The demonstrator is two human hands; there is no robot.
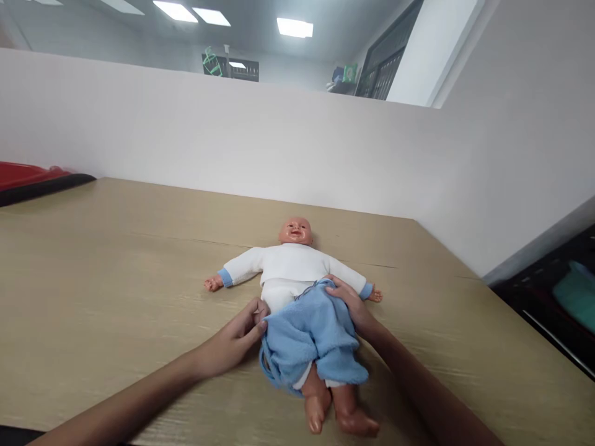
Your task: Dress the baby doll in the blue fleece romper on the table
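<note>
A baby doll (295,230) lies on its back, its head away from me and its bare feet towards me. It wears a white top (292,263) with blue cuffs. Blue trousers (309,328) cover its legs and hips, pulled higher on the right side than on the left, where white cloth shows above the waistband. My left hand (251,322) pinches the waistband at the left hip. At the right hip my right hand (346,300) grips the trousers' top edge between thumb and fingers. A blue cord hangs in a loop below my left hand.
The doll rests on a wooden table (139,279). Behind it rises a white wall (232,142) with a window above. A red object (28,175) with a black edge sits at the far left. Dark shelving with a green item (576,291) stands beyond the table's right edge.
</note>
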